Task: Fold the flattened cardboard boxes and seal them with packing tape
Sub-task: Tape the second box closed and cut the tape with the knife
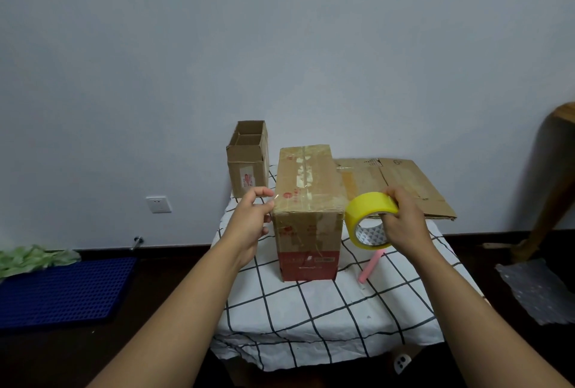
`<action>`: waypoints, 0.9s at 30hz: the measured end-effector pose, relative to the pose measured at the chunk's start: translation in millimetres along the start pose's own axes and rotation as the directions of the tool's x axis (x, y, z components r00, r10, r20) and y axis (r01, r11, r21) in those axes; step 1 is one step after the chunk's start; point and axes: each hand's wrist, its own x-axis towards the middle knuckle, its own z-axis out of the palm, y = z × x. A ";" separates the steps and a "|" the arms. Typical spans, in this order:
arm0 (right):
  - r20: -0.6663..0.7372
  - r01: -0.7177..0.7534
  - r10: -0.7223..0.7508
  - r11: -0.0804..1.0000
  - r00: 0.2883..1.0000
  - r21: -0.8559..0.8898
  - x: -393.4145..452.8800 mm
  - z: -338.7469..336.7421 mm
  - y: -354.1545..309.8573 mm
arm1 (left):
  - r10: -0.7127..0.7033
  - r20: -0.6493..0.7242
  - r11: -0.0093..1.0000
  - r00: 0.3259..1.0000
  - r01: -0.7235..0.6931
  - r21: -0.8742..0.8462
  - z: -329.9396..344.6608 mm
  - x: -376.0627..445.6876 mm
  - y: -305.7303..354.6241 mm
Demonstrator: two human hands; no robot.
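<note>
The folded box stands on the checked tablecloth between my hands. My right hand clenches the yellow tape roll just beside its right edge, I judge to draw tape across the top. My left hand, fingers curled, seems to pinch the clear tape end against the left edge. Beyond the roll lies flattened cardboard; an open box stands beyond my left.

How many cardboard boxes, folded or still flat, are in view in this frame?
3. A taped-shut box stands mid-table between the hands; a smaller open-topped box stands behind it to the left; a flattened box lies at the back right. More flat ones could lie hidden beneath it.
</note>
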 end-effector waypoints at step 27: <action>0.018 -0.026 0.026 1.000 0.999 0.007 -2.0 13.0 9.5 | 0.441 -0.045 0.807 0.896 -0.374 0.458 32.9 -27.8 -62.8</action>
